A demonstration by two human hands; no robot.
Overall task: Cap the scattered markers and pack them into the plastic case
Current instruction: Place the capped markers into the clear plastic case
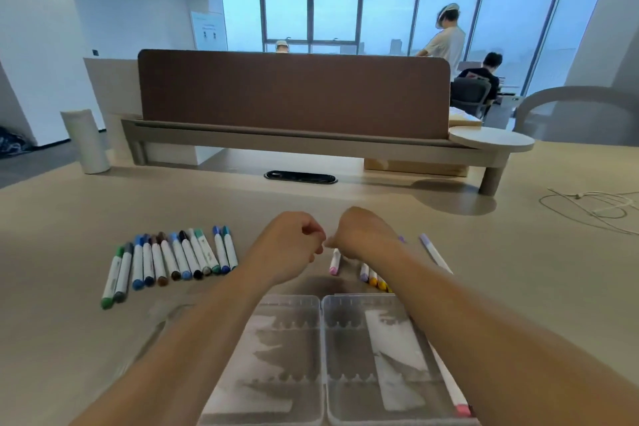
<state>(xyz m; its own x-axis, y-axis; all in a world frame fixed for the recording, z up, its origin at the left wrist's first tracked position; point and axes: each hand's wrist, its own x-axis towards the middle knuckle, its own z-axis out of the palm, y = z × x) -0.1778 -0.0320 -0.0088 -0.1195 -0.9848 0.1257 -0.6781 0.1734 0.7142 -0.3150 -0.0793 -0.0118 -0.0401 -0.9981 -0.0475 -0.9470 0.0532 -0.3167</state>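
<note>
— Plastic case (287, 339) is lying open nearest the person, with capped markers (179, 259) lining up to its left.
— Left hand (294, 239) and right hand (363, 232) are curling together, fingertips meeting, whatever they're pinching hidden. Best to be pushing that cap on straight.

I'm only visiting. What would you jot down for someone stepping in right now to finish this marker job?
Left hand: fingers curled, tips meeting the right hand; anything pinched is hidden.
Right hand: curled too, contents hidden.
Plastic case: open flat nearest the person, trays look empty.
Row of markers: left of the hands, apparently capped.
Loose markers: right of the hands, and one pink-ended marker at the case's right edge.
Done: left row lined up.
Left: cap the rest, pack everything.
</note>
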